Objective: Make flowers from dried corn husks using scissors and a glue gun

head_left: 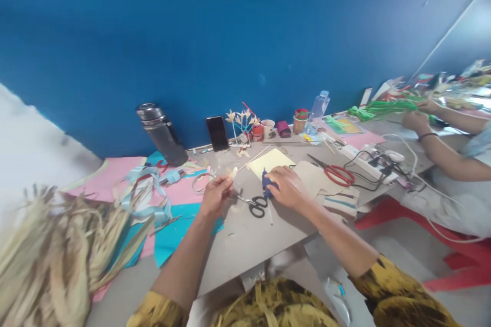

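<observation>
My left hand pinches a small pale flower-like piece, with a thin light stick running away from it to the upper right. My right hand is closed around a blue hot glue gun whose nozzle points away from me over a yellow paper sheet. Between the hands lie scissors with black handles on the grey table. Behind the hands, several finished pale flowers stand upright on blue stems.
Dried corn husks heap at the left beside pink and blue sheets. A thermos and phone stand by the blue wall. Red-handled scissors, a power strip and cables lie right. A co-worker's hands hold green strands.
</observation>
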Tool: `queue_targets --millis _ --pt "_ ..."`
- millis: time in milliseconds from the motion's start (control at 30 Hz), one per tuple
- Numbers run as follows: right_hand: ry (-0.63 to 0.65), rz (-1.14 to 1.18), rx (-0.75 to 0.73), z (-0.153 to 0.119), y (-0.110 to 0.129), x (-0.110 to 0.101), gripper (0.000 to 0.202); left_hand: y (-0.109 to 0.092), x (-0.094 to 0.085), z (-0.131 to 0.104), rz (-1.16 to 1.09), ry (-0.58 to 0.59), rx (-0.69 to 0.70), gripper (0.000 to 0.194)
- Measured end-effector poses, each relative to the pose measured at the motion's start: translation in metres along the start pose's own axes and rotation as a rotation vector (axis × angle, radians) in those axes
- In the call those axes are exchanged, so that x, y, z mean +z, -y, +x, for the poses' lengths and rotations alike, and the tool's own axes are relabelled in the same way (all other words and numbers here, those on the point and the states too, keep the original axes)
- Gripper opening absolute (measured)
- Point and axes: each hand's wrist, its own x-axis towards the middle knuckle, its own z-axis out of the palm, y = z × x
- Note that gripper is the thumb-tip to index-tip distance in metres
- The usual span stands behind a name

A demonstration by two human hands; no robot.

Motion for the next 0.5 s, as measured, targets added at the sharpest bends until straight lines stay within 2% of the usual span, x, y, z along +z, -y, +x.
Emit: queue_targets --millis 67,133,200,333,500 --pt "-0.057 0.302 0.019 0.010 0.012 0.008 0.020 0.000 0.002 -0.002 -0.007 0.017 0.011 0.036" --pt "-0.036 0.626 0.098 0.021 0.027 0.019 0.020 -0.002 0.004 -0.004 0.009 0.021 0.019 0.035" --pt "-0.024 0.843 0.184 0.031 0.040 0.029 0.022 -0.003 0.006 -0.005 0.031 0.023 0.030 0.033" --pt "-0.058 1.049 0.287 0.043 0.057 0.039 0.025 -0.005 0.008 -0.008 0.039 0.040 0.047 0.030" --pt "-0.065 1.159 0.362 0.048 0.062 0.044 0.026 -0.005 0.010 -0.008 0.002 0.034 0.035 0.030"
